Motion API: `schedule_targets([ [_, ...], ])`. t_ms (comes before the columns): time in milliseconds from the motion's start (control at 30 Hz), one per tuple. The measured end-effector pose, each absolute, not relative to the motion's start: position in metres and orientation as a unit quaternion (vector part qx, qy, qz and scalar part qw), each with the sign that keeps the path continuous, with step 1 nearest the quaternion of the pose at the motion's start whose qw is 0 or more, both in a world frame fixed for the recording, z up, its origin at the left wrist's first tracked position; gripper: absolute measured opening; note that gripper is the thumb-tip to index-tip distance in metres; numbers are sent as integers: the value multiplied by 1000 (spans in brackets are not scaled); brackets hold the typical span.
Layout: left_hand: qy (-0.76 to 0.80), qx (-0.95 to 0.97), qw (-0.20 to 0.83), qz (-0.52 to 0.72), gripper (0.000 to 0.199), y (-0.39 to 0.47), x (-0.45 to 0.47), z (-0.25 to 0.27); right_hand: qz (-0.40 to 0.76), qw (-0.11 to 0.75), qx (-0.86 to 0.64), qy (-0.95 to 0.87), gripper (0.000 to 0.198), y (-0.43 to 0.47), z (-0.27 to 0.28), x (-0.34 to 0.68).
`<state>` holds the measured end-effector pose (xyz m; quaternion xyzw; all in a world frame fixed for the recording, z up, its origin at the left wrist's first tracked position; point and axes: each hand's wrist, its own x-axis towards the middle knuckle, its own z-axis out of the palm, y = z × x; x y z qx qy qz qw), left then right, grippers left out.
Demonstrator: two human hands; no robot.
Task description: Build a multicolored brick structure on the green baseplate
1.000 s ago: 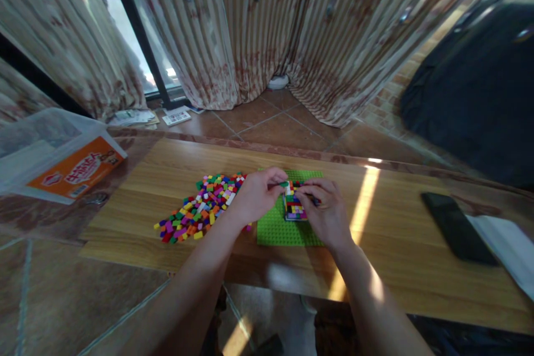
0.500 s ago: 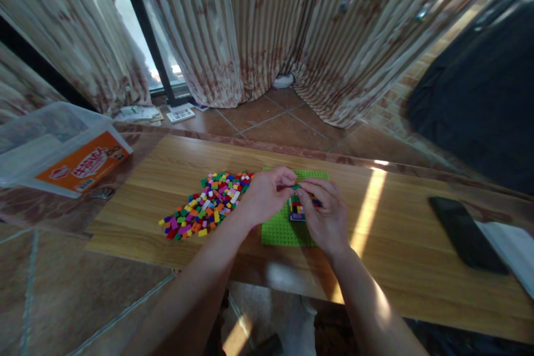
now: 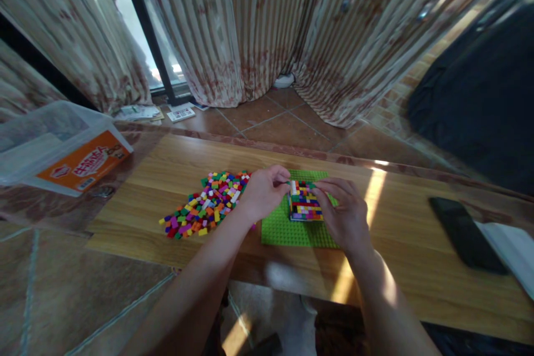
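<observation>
The multicoloured brick build (image 3: 303, 206) sits on a green studded baseplate (image 3: 279, 233) towards the middle of the wooden table (image 3: 396, 272), with green studs showing along its left and near sides.

From the left, a clear plastic bin (image 3: 50, 139) with an orange label (image 3: 83, 164) stands just beyond the table's left end. Then comes bare wood, and a loose pile of small bricks (image 3: 208, 206) spreading in a slanting band, well inside the far and near edges. Its right end runs up to the left hand (image 3: 266, 192), whose bent fingertips meet at the build's far left corner; I cannot tell whether they pinch a piece.

The right hand (image 3: 344, 208) reaches over the baseplate's right side, thumb and forefinger drawn together at the build's far right, by a green brick (image 3: 311, 184); whether it is gripped, I cannot tell.

Right of that hand, a broad stretch of wood crossed by a sunlit stripe (image 3: 375, 189) leads to a black phone (image 3: 467, 233), with a white sheet (image 3: 507, 245) against it, near the table's right end.
</observation>
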<state>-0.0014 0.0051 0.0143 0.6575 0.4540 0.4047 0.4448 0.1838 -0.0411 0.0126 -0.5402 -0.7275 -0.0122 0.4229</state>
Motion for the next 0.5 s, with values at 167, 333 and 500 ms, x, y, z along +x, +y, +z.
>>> schedule_targets([
  [167, 462, 671, 418, 401, 16, 7, -4, 14, 4, 372, -538, -757, 15, -42, 10, 194],
  [333, 468, 687, 404, 382, 17, 6, -4, 15, 9, 368, -540, -757, 15, -41, 8, 197],
  [500, 466, 694, 399, 376, 18, 6, -5, 15, 29, 374, -541, -753, 13, -41, 7, 198],
])
